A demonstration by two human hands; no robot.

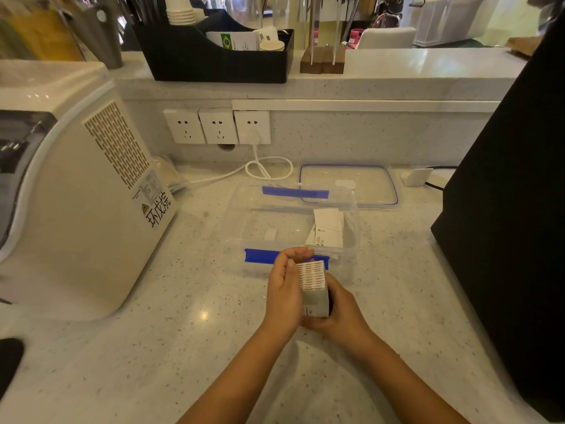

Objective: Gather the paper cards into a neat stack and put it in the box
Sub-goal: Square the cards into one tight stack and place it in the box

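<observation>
We have the stack of cards held between both hands, above the counter just in front of the box's near wall. Left hand is pressed flat along the stack's left side, fingers curled over the far end. Right hand cups it from the right and underneath, fingers wrapped tight on the cards. Card edges face up, rows slightly fanned, not fully squared.

The clear box sits open mid-counter, blue latches on its near and far walls. A few loose white cards lean inside against its right end. The box lid lies flat behind the box, toward the back wall, touching or just beside the far rim; we can't tell which.

White appliance stands at the counter's left edge, black unit at the right edge. White cable loops near the wall outlets.
</observation>
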